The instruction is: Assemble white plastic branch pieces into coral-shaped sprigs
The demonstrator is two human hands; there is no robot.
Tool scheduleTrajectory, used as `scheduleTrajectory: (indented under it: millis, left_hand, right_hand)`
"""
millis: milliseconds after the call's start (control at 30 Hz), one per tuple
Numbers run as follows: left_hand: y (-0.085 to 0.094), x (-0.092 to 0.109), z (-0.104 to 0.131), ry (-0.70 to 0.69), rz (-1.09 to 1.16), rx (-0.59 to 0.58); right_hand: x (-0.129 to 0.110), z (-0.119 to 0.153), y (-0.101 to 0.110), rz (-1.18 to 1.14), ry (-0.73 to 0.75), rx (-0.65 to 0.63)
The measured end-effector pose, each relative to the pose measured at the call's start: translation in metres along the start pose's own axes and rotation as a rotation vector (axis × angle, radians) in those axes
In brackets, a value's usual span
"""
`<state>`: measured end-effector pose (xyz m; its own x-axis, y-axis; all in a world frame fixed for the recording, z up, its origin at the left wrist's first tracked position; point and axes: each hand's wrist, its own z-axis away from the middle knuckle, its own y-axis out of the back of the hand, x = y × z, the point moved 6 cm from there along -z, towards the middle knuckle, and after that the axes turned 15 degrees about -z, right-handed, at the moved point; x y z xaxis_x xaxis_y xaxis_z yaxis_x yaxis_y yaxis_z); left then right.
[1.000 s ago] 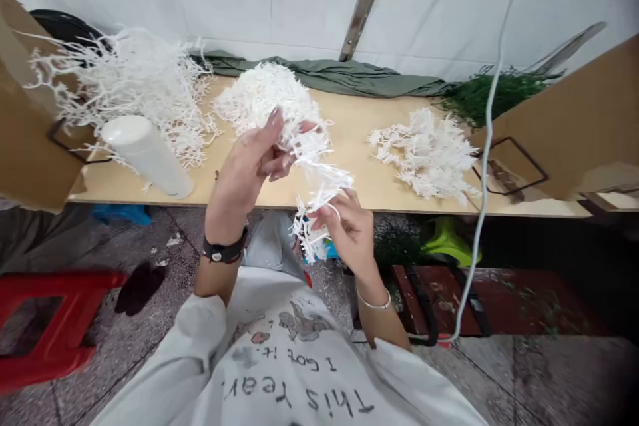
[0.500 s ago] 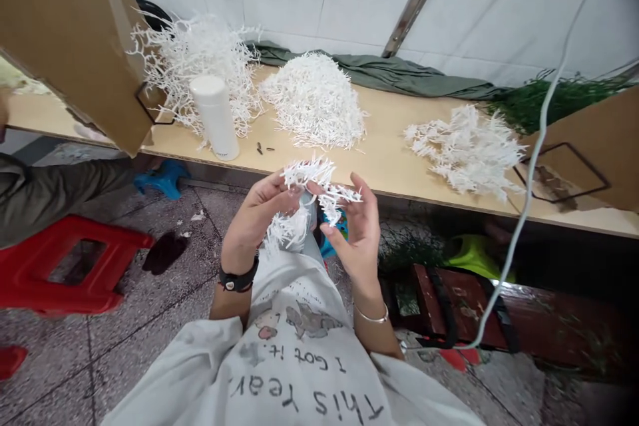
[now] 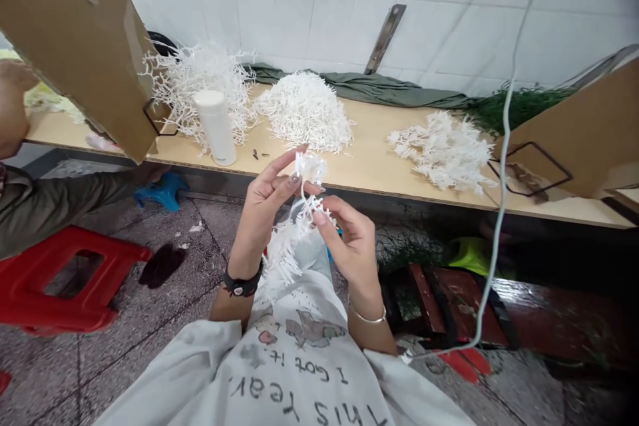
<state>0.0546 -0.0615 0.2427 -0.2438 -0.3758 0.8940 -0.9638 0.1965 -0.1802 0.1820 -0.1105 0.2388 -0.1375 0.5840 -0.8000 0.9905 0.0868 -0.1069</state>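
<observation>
Left hand (image 3: 264,203) pinching white strand (image 3: 305,214), right hand (image 3: 353,239) pinching it lower down; strand between them, in front of counter (image 3: 369,170), part dangling near shirt (image 3: 299,359). On counter: pile (image 3: 309,113) ahead, bottle (image 3: 216,130) and tangle (image 3: 200,73) to its left, clump (image 3: 444,150) right.

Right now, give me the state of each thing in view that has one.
Left hand: holding the white strands
Right hand: pinching the white strands
White strands: bunched, partly dangling
White bottle: upright
Middle heap: mounded
Left heap: tangled
Right heap: clumped
Green cloth: crumpled
White cord: hanging, curved
</observation>
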Motion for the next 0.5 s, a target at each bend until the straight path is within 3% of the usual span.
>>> scheduleTrajectory:
  millis: [300,400,500]
  left_hand:
    - [-0.041,-0.039,-0.024,0.082,0.099,-0.05]
    - [-0.045,-0.039,-0.025,0.099,0.029,0.011]
    - [-0.047,-0.025,-0.023,0.118,-0.08,-0.003]
  right_hand:
    - [0.02,-0.013,0.045,-0.117,0.116,0.364]
    - [0.023,-0.011,0.054,-0.121,0.065,0.344]
    - [0.018,-0.007,0.059,-0.086,-0.011,0.262]
